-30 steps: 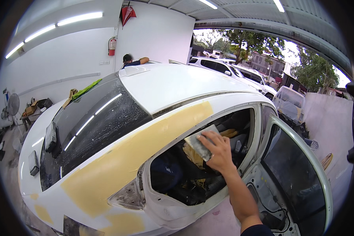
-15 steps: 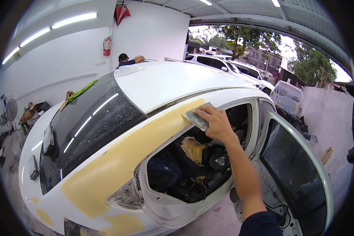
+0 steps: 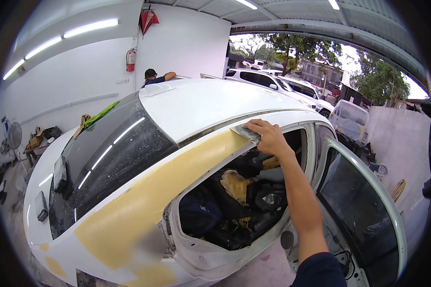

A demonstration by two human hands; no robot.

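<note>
My right hand [image 3: 268,137] is closed around a flat grey filler spreader [image 3: 247,132], its fingers bent over the upper face. The spreader's edge lies at the front end of a yellow filler strip [image 3: 196,154] on the white car's roof rail, above the open rear doorway [image 3: 225,210]. Yellow filler runs from there back and down over the rear side panel. A blurred grey patch hides the small corner by the rear of the doorway. My left hand is out of view.
Two dark blocks [image 3: 60,174] rest by the rear window [image 3: 115,158], where a green cloth [image 3: 100,114] also lies. A rear door [image 3: 359,201] stands swung out at right. Beyond the roof is a co-worker [image 3: 153,78] in a black cap. Cars are parked outside.
My right hand and the spreader have moved a little forward and right along the roof rail. The spreader has tilted flatter. A blurred patch has appeared over the rear side corner.
</note>
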